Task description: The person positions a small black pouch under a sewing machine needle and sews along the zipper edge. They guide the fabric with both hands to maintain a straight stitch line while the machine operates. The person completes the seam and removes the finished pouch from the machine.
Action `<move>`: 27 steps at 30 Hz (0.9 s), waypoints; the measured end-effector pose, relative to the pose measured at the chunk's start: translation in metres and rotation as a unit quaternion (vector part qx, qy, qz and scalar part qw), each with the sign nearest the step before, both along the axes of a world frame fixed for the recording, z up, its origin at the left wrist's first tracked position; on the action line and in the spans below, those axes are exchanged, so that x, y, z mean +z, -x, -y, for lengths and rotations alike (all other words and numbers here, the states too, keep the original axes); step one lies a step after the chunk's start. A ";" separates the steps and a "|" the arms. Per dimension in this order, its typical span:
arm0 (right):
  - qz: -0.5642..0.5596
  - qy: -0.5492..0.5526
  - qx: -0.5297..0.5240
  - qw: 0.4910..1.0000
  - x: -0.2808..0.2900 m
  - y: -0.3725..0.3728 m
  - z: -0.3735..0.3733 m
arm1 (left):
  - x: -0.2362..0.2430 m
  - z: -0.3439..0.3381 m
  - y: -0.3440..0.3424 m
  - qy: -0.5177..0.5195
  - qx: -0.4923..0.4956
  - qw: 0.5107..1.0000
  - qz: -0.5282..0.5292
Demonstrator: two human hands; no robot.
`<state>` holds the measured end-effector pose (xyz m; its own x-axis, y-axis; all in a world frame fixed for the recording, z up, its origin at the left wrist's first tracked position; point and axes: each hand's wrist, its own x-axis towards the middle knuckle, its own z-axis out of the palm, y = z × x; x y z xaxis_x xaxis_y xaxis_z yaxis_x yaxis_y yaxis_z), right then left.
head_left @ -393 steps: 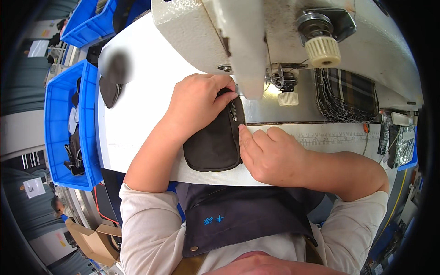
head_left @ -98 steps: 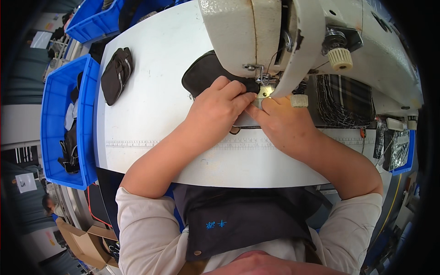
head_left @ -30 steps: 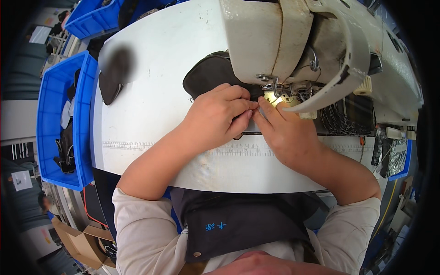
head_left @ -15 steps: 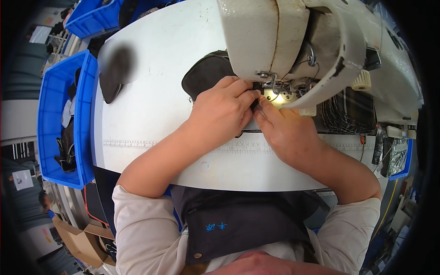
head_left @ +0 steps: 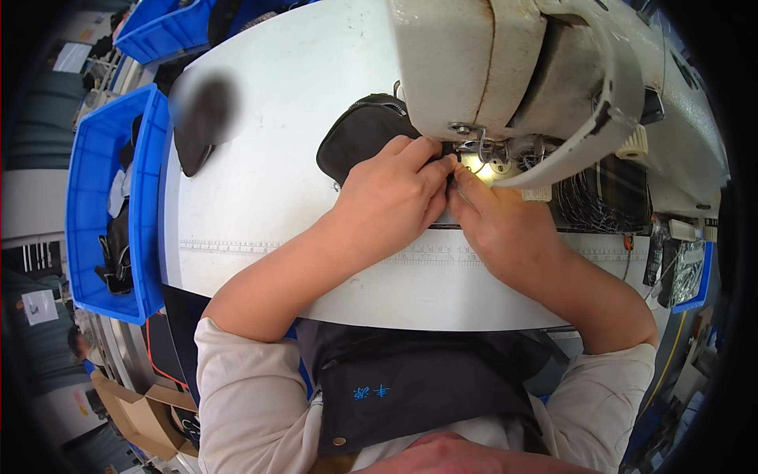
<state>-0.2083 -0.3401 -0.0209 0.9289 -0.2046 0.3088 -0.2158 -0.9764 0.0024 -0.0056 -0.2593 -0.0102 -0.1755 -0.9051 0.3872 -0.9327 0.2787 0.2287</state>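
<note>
A dark brown fabric pouch (head_left: 359, 134) with a zipper lies on the white sewing table (head_left: 260, 197), its right part hidden under the head of a cream-coloured sewing machine (head_left: 505, 63). My left hand (head_left: 391, 201) presses down on the pouch's near edge, fingers bent, fingertips at the lit needle area (head_left: 485, 162). My right hand (head_left: 497, 225) lies beside it, touching it, fingertips pinching the pouch edge just under the presser foot.
Another dark pouch (head_left: 201, 118) lies at the table's far left. A blue bin (head_left: 118, 205) holding dark pieces stands left of the table, a second blue bin (head_left: 162, 31) behind it. Plaid fabric (head_left: 612, 189) sits right of the machine. A ruler strip (head_left: 237, 246) runs along the table's front.
Over the last second both hands have stayed at the needle, shifting slightly right and forward with the pouch edge. Earlier the pouch lay nearer to me, then went under the machine head.
</note>
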 end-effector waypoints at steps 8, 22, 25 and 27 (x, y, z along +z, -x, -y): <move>0.047 0.005 0.001 0.999 0.001 -0.002 0.009 | 0.008 -0.006 -0.005 -0.077 0.002 0.996 -0.049; 0.085 -0.065 0.066 0.992 0.003 -0.008 -0.006 | 0.015 -0.019 -0.008 -0.112 -0.032 0.992 -0.041; 0.107 -0.047 0.096 0.989 -0.004 -0.008 -0.006 | 0.011 -0.019 -0.008 -0.079 -0.033 0.996 -0.013; 0.112 -0.037 0.104 0.987 -0.002 -0.009 -0.004 | 0.012 -0.014 -0.012 -0.049 -0.058 0.997 0.020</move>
<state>-0.1996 -0.3357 -0.0231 0.8630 -0.0457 0.5031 0.0032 -0.9954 -0.0958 0.0064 -0.2454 0.0014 -0.2943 -0.9114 0.2877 -0.9045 0.3628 0.2240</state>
